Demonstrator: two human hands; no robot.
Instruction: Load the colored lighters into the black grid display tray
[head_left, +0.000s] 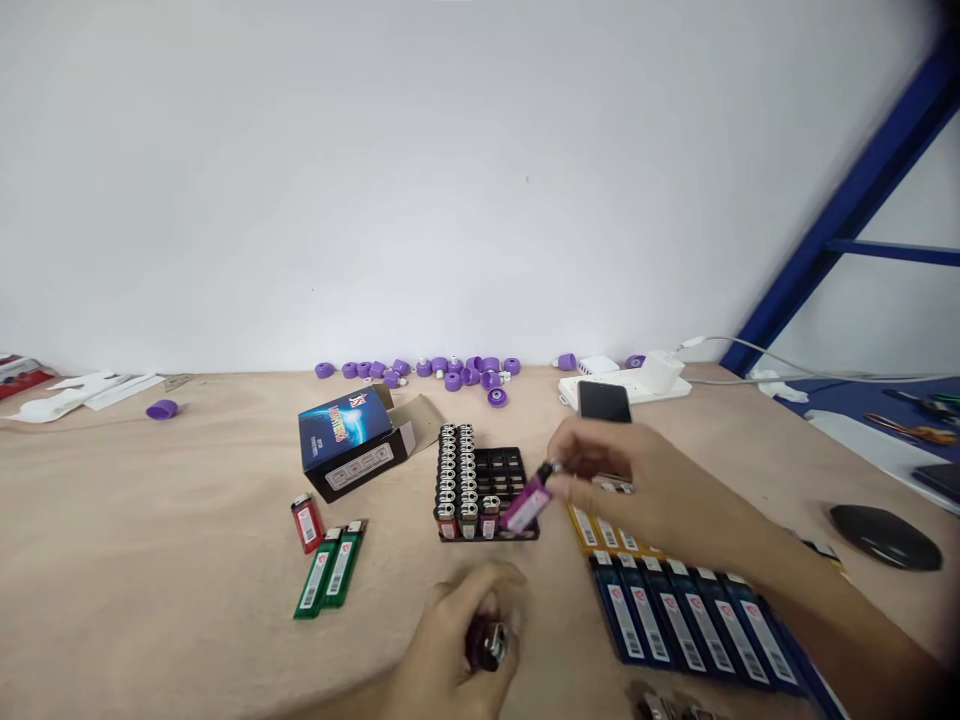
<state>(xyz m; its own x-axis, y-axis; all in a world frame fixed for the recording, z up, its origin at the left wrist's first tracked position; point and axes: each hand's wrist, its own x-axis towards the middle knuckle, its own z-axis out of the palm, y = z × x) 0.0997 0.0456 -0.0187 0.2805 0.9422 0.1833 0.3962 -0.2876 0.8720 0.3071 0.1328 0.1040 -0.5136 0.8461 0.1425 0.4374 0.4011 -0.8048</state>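
My right hand pinches a purple lighter by its metal top, its body tilted down over the front right of a black plastic rack. Whether its base touches the rack is hard to tell. Two columns of upright lighters fill the rack's left side, and one more stands in the third column at the front. Low in the middle, my left hand is curled around a dark purple lighter, metal top facing me; more may be hidden in the palm.
Blue lighters and yellow lighters lie in rows at right. Green lighters and a red lighter lie left, before an open box. Behind are purple caps, a phone, a power strip; a black mouse sits far right.
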